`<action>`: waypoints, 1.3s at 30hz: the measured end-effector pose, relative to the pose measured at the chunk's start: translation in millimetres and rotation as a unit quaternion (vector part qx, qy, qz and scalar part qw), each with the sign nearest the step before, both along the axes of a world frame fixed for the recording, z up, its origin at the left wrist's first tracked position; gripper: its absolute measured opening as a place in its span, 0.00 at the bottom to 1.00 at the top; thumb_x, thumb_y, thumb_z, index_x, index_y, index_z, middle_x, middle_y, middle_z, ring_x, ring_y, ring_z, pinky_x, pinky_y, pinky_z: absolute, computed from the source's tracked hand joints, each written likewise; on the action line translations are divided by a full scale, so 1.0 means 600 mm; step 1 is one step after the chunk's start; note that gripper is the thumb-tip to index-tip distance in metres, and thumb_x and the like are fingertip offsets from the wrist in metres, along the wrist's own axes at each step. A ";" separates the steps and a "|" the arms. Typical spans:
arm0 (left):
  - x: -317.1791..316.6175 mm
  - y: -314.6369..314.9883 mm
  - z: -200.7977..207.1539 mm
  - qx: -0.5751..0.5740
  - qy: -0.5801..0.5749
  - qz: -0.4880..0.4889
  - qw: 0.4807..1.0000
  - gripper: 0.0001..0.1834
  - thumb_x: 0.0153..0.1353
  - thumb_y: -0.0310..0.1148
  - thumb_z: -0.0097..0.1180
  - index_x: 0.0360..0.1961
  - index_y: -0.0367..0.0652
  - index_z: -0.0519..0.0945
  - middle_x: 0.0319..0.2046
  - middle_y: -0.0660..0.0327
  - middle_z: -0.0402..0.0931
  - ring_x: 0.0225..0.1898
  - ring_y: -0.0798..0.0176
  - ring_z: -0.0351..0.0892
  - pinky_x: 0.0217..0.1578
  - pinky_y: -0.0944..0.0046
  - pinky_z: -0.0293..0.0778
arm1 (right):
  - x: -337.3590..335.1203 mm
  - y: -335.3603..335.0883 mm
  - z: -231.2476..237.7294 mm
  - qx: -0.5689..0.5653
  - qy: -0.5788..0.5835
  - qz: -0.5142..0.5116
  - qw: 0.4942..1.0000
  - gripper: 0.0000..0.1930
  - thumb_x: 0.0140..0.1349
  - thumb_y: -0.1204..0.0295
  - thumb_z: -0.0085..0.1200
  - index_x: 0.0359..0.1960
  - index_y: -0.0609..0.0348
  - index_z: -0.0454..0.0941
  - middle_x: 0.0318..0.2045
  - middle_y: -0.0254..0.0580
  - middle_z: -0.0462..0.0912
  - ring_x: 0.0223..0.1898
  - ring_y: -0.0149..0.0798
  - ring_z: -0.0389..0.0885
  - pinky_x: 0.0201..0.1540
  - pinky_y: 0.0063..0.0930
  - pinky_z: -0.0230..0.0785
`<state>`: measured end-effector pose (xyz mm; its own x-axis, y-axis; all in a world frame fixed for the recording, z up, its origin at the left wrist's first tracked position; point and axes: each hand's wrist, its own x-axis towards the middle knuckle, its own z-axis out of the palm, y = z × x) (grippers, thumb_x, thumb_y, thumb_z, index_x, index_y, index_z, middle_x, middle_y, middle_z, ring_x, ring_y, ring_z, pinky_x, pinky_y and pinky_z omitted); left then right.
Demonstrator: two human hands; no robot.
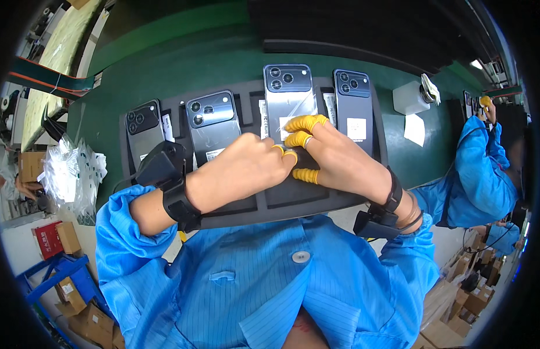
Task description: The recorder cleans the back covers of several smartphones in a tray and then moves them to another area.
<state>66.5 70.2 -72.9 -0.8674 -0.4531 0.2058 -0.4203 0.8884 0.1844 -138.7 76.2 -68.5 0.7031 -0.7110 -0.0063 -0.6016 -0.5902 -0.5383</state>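
A smartphone with three camera lenses and a glossy clear film over its back lies at the middle of a black foam tray. Yellow ribbed finger cots cover several fingers of my right hand. Its fingers are curled over the phone's lower end, the thumb nearer me. My left hand is closed beside it, its cotted fingertips pinched at the phone's lower edge; what they hold is hidden. Other phones lie left of it, one dark grey and one blue; another dark phone is on the right.
A green work table carries the tray. Crumpled clear plastic bags lie at its left. A white container and a paper slip stand to the right. Beyond, a co-worker in a blue sleeve works. Cardboard boxes sit lower left.
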 end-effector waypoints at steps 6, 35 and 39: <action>0.005 -0.004 0.027 0.029 0.025 0.018 0.999 0.08 0.51 0.31 0.56 0.26 0.39 0.72 0.16 0.58 0.73 0.21 0.56 0.78 0.22 0.60 0.73 | -0.009 -0.007 -0.014 -0.014 -0.006 -0.019 1.000 0.16 0.50 0.75 0.62 0.40 0.66 0.74 0.46 0.51 0.74 0.48 0.51 0.72 0.50 0.35 0.67; 0.151 0.105 0.033 0.039 -0.063 0.135 0.988 0.07 0.47 0.31 0.56 0.25 0.40 0.74 0.18 0.62 0.71 0.29 0.64 0.74 0.29 0.64 0.68 | 0.150 0.017 0.004 -0.029 -0.052 0.123 0.991 0.20 0.46 0.71 0.64 0.38 0.71 0.74 0.37 0.51 0.72 0.42 0.49 0.71 0.44 0.35 0.69; 0.157 0.095 0.022 0.022 -0.070 0.074 0.995 0.06 0.47 0.31 0.55 0.21 0.42 0.72 0.16 0.64 0.70 0.27 0.65 0.74 0.28 0.65 0.67 | 0.152 0.018 0.003 -0.037 -0.056 0.120 0.991 0.23 0.46 0.68 0.66 0.40 0.72 0.74 0.39 0.51 0.72 0.43 0.49 0.70 0.45 0.35 0.69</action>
<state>160.5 127.1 -59.5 -0.8089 -0.5843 0.0657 -0.5706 0.8070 0.1521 -47.4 86.9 -66.8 0.8451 -0.5192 0.1274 -0.3784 -0.7493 -0.5434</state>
